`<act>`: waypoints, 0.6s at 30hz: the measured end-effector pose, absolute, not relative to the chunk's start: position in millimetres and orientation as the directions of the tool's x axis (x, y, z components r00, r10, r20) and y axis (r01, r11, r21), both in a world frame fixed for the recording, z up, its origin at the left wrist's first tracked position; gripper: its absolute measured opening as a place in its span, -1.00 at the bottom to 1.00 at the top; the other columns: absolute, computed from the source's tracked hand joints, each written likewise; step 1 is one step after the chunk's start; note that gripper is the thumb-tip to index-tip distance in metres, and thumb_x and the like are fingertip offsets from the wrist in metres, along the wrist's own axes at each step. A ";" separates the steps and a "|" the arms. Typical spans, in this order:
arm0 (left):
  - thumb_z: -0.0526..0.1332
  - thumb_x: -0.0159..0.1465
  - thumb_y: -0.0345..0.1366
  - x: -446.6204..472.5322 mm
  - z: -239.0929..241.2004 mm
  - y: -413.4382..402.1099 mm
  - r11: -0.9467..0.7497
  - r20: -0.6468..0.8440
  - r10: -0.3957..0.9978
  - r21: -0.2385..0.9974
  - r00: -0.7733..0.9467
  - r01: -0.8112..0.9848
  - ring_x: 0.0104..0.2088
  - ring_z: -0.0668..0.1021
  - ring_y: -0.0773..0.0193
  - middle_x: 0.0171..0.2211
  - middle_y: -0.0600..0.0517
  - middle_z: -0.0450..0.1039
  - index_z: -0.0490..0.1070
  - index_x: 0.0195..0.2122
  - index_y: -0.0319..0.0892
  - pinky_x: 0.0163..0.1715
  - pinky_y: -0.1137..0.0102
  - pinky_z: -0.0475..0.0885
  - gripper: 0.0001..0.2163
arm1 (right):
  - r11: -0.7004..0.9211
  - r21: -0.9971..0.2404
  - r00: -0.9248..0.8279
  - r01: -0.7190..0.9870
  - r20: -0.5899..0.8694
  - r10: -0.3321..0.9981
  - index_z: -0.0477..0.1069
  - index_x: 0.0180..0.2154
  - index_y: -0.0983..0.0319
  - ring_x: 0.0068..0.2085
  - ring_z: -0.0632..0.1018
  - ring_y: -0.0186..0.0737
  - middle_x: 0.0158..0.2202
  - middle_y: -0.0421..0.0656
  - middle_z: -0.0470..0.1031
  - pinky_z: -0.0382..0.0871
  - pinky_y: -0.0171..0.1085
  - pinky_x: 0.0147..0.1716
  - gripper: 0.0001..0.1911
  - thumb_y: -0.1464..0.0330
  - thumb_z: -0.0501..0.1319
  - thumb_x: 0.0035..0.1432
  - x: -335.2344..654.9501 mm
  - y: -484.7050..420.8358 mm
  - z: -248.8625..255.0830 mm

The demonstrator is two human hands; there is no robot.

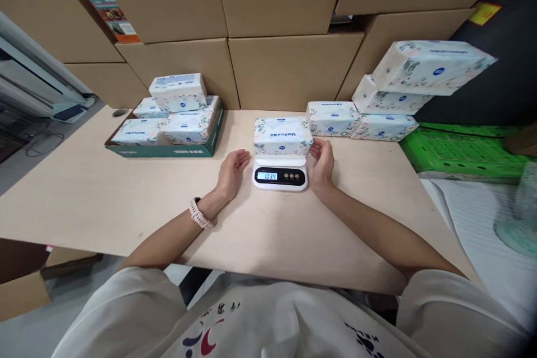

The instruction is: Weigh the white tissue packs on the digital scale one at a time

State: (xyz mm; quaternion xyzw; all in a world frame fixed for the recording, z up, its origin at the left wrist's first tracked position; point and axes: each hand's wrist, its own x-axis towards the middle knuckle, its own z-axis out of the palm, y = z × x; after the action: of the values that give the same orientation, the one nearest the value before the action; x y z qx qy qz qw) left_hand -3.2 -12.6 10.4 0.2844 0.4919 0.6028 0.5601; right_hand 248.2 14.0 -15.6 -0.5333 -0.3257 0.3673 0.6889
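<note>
A white tissue pack [282,135] with a leaf print lies on a small white kitchen scale [279,175] in the middle of the table; its lit display reads about 103.4. My left hand [231,172] rests open on the table just left of the scale, palm turned toward it, a short gap from the pack. My right hand [322,164] sits open at the scale's right side, fingertips close to or touching the pack's right end. A pale watch is on my left wrist. Neither hand holds anything.
A green tray [168,150] at the back left holds several tissue packs [178,92]. More packs [333,118] are stacked at the back right [428,66]. Cardboard boxes [289,70] wall the far side. A green crate [465,151] stands right of the table.
</note>
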 end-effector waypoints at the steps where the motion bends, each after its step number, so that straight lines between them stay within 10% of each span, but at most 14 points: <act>1: 0.34 0.54 -0.06 -3.9 9.2 -13.2 0.109 -0.205 0.956 0.913 -0.211 -0.393 0.24 0.77 0.03 0.10 -0.26 0.76 0.62 -0.06 -0.17 0.60 0.02 0.47 -0.74 | 0.155 -0.977 0.513 -0.148 0.058 0.856 0.57 -0.02 0.11 0.12 0.70 -0.06 0.01 -0.08 0.70 0.53 0.11 0.45 -0.39 -0.25 0.10 0.44 248.5 12.1 -14.6; 11: 0.27 0.62 0.00 -4.6 18.2 -21.1 0.163 -0.239 0.957 0.913 -0.165 -0.375 0.44 0.68 -0.02 0.28 -0.28 0.72 0.64 0.03 -0.16 0.65 0.03 0.43 -0.68 | 0.121 -0.989 0.512 -0.088 0.059 0.857 0.56 -0.01 0.10 0.13 0.69 -0.07 0.04 -0.08 0.65 0.55 0.02 0.37 -0.35 -0.28 0.07 0.44 249.2 3.4 -7.8; 18: 0.28 0.64 0.13 -0.3 24.8 -30.3 0.125 -0.136 0.991 0.936 -0.010 -0.328 0.82 0.16 -0.02 0.71 -0.04 0.34 0.67 0.26 0.00 0.83 0.00 0.02 -0.60 | 0.200 -0.980 0.512 0.017 0.180 0.840 0.61 0.02 0.08 0.20 0.66 0.00 0.12 -0.06 0.69 0.49 0.16 0.50 -0.37 -0.25 0.06 0.50 250.1 -7.6 -3.7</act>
State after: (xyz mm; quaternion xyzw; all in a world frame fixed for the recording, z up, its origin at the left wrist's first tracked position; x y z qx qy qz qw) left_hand -0.3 -30.3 24.8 0.3678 0.4504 0.5496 0.5999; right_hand 250.1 -7.6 -3.7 -0.5531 -0.3874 0.3068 0.6707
